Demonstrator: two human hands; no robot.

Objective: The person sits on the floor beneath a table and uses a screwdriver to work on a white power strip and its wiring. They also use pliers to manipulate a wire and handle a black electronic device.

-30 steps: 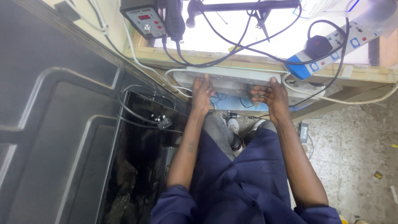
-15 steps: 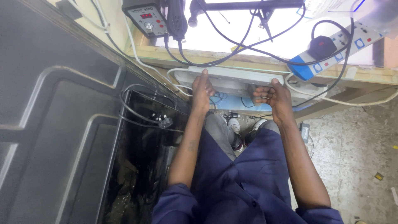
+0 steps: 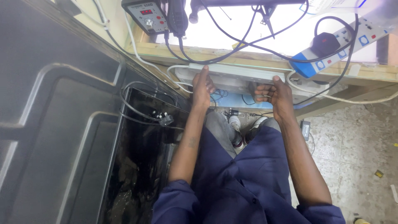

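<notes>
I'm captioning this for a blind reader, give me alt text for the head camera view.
Seen from above, a seated person in dark blue workwear holds a flat white panel at the edge of a wooden workbench, left hand and right hand at either end. Black cables, a soldering station and a power strip sit on the bench.

A single head-worn camera looks steeply down from the seated person's own viewpoint, along both forearms and past the blue-clad lap to the floor (image 3: 356,137). It faces forward onto the near edge of the surface (image 3: 248,56), close in, with a dark cabinet (image 3: 62,124) filling the left side.
</notes>
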